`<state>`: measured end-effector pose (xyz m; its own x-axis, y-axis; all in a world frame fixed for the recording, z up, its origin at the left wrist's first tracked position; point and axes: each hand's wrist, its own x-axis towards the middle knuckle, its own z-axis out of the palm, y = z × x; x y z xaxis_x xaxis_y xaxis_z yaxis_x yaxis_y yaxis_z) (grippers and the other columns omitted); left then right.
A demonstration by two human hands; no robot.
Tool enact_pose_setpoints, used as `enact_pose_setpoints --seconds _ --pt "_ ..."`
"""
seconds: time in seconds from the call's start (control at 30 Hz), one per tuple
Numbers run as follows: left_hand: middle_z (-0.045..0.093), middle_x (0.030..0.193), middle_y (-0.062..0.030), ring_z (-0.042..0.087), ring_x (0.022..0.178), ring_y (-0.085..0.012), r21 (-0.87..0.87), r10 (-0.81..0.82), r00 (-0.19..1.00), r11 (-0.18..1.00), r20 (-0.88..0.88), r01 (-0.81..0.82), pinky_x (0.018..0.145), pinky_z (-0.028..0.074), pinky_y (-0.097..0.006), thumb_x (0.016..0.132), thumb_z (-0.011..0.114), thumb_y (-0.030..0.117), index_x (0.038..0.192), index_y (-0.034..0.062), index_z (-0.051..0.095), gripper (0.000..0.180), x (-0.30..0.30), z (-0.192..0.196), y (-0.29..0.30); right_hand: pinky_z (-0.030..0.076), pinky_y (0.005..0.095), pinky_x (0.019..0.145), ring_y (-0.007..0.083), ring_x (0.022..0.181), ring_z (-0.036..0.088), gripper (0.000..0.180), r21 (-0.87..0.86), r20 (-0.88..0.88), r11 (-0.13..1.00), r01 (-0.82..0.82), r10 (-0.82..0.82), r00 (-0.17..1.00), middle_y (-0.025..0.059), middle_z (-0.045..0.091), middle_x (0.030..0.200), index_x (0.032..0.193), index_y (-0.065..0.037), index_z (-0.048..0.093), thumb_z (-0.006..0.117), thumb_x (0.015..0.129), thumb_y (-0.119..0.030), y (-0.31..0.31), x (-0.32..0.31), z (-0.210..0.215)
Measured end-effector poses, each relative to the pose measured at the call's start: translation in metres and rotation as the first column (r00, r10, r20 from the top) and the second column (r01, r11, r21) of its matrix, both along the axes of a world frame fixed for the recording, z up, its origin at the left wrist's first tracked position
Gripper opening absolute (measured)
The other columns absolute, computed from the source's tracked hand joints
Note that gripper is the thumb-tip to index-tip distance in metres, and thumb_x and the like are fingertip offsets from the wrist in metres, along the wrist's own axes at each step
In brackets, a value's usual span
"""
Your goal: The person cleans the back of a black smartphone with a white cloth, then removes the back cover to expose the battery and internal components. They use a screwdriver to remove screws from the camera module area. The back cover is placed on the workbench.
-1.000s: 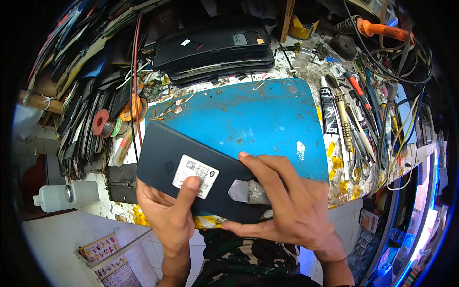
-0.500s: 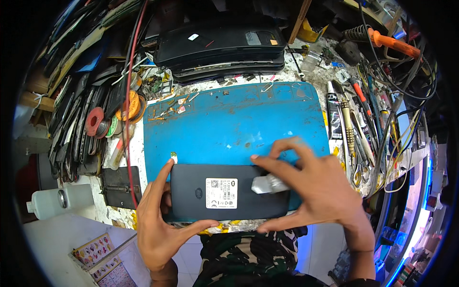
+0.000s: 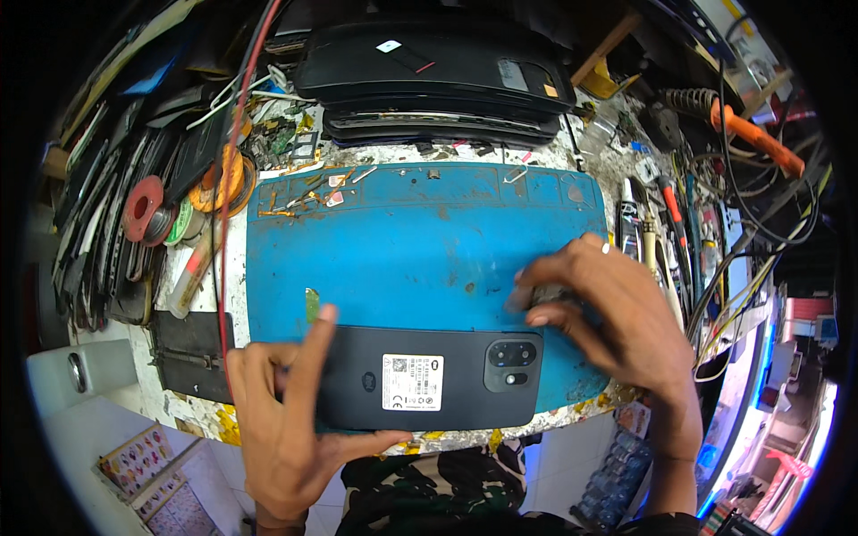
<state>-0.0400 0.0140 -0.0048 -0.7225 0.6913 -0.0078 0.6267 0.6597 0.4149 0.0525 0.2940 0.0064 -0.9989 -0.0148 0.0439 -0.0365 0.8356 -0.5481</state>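
Note:
A dark phone [image 3: 465, 393] lies back up near the front edge of the blue mat [image 3: 384, 259]. It bears a white label [image 3: 412, 382] mid-back and a camera block [image 3: 512, 363] at its right end. My left hand [image 3: 284, 415] grips the left end, its thumb along the near edge and a finger at the far corner. Above and to the right of the phone, off its surface, my right hand [image 3: 621, 313] pinches a small translucent, crumpled piece of plastic [image 3: 518, 299], partly hidden by the fingers. A small yellow-green scrap [image 3: 312, 305] sits by my left fingertip.
Stacked black panels [image 3: 429, 71] stand behind the mat. To the left are solder spools [image 3: 147, 210], many thin dark phone parts [image 3: 98, 214] and a flat black case [image 3: 192, 357]. Tools, including a red-handled one [image 3: 672, 210], and cables [image 3: 728, 161] crowd the right side.
My right hand has lifted away from the phone's right end, up and to the right, with the plastic piece. The camera block now shows. The view has shifted slightly; my left hand stays at the phone.

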Motion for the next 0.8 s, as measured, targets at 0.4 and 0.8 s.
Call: enact_pose_setpoints --seconds 0.4,0.8 --pt "0.058 0.139 -0.0125 0.052 0.131 -0.0354 0.150 -0.333 0.943 0.933 0.020 0.327 0.113 0.025 -0.074 0.075 0.078 0.059 0.132 0.0064 0.063 0.079 -0.002 -0.023 0.015 0.043 0.0396 0.091 0.0170 0.080 0.071 0.019 -0.026 -0.043 0.999 -0.036 0.034 0.998 -0.0008 0.077 0.089 0.095 -0.012 0.074 0.083 0.078 -0.014 -0.004 0.001 -0.010" --pt "0.059 0.137 -0.0104 0.051 0.133 -0.0352 0.171 -0.302 0.953 0.941 0.025 0.293 0.115 0.027 -0.071 0.072 0.082 0.057 0.132 0.0078 0.063 0.080 0.001 -0.025 0.016 0.039 0.0374 0.096 0.0115 0.080 0.065 0.014 -0.005 -0.010 1.000 -0.009 0.008 1.000 -0.0053 0.069 0.085 0.100 -0.019 0.077 0.076 0.088 -0.026 -0.002 0.003 -0.011"
